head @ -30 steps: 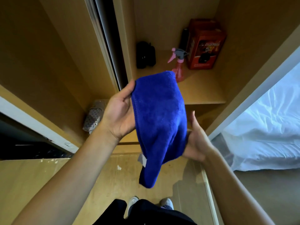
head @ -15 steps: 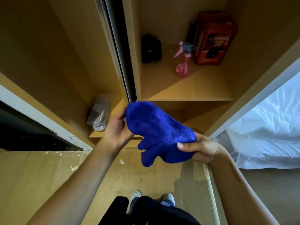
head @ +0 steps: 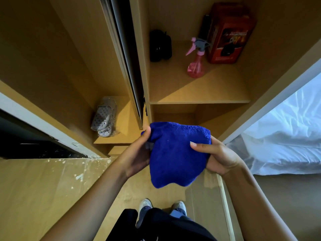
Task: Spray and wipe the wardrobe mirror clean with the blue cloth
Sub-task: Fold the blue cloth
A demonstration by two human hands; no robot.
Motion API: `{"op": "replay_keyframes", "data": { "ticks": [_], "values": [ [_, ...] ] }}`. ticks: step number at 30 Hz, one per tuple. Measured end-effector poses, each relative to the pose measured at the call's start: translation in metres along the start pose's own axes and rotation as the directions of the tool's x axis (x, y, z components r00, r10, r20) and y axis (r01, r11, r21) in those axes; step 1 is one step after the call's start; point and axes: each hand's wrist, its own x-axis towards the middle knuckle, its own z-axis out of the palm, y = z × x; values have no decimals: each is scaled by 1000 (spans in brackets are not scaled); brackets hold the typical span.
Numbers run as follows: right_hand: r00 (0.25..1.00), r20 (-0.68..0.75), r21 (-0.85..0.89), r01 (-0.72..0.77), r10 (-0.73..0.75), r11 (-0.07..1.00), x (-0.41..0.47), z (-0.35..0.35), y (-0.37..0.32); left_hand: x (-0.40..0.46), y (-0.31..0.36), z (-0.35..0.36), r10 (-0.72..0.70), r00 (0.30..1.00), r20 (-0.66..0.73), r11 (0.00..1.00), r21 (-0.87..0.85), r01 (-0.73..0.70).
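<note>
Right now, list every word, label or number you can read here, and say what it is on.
Red box, back of the shelf: yellowish print near the top and a pale line along the bottom, both too blurred to read.
Pink spray bottle, black case, blue cloth: no text visible.

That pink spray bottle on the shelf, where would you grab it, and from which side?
Probably round the thin neck of the spray bottle, just under the grey head. It stands upright with the pink trigger pointing left and the red box close behind on its right, so coming from the open front of the shelf looks easiest.
</note>
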Motion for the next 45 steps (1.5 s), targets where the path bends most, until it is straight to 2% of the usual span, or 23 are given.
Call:
{"op": "replay_keyframes", "data": {
  "ticks": [3,6,9,11,14,15,17,18,21,23,25,27,30,32,34,35,37,38,40,41,42,43,45],
  "values": [
    [1000,6,-42,-2,2,999,-1,-7,-4,-2,16,-4,194,981,-19,976,102,-192],
    [1000,-8,-134,-3,2,991,-3,-13,-11,-4,30,-1,320,945,-71,923,249,-294],
    [986,-156,-156,35,-59,987,-4,-12,-23,-8,39,6,413,902,-127,881,308,-360],
    [958,-246,-166,108,-148,980,-5,-11,-27,-12,43,12,507,847,-160,819,394,-417],
    [858,-440,-240,174,-266,955,-1,-3,-29,-16,50,17,645,734,-213,717,499,-486],
    [820,-488,-211,221,-299,952,0,0,-30,-17,53,19,677,705,-211,683,538,-494],
    [795,-536,-54,305,-286,951,2,1,-32,-22,57,22,704,689,-172,636,583,-505],
    [810,-536,2,283,-238,959,3,1,-36,-24,59,23,706,692,-151,624,595,-507],
    [891,-454,-26,5,-16,1000,2,3,-45,-28,61,26,721,689,-67,551,658,-513],
    [900,-434,31,-24,35,999,6,0,-41,-32,63,28,722,691,-41,533,670,-516],
    [881,-473,94,32,16,995,10,1,-35,-34,66,27,721,690,-67,544,670,-504],
    [870,-491,82,97,-45,992,11,3,-35,-36,67,25,723,686,-86,532,702,-473],
    [893,-396,-119,180,-213,976,4,7,-46,-40,67,25,734,678,-47,469,756,-455],
    [901,-304,-467,142,-310,873,1,9,-54,-40,68,27,749,663,20,352,835,-424],
    [886,-271,-806,5,-376,592,5,11,-57,-37,70,29,793,603,89,165,921,-352],
    [864,-261,-895,-50,-431,443,9,13,-58,-36,72,30,819,561,122,75,946,-315],
    [783,-202,-973,-92,-589,212,13,18,-59,-35,77,31,845,495,200,-72,961,-266],
    [740,-174,-984,-109,-649,139,14,20,-61,-36,79,31,844,482,234,-127,961,-245],
    [688,-145,-989,-129,-711,77,11,22,-70,-39,87,32,826,492,274,-224,962,-159],
    [691,-133,-991,-116,-711,72,8,22,-77,-41,93,32,822,500,272,-249,962,-113],
    [712,-111,-994,-62,-693,95,4,22,-83,-47,99,35,825,504,256,-244,965,-91],
    [741,-82,-985,43,-666,169,0,22,-89,-54,107,38,826,519,222,-186,975,-121],
    [764,-14,-847,333,-645,413,-8,29,-97,-74,127,50,780,604,165,67,937,-342]
  ]
}}
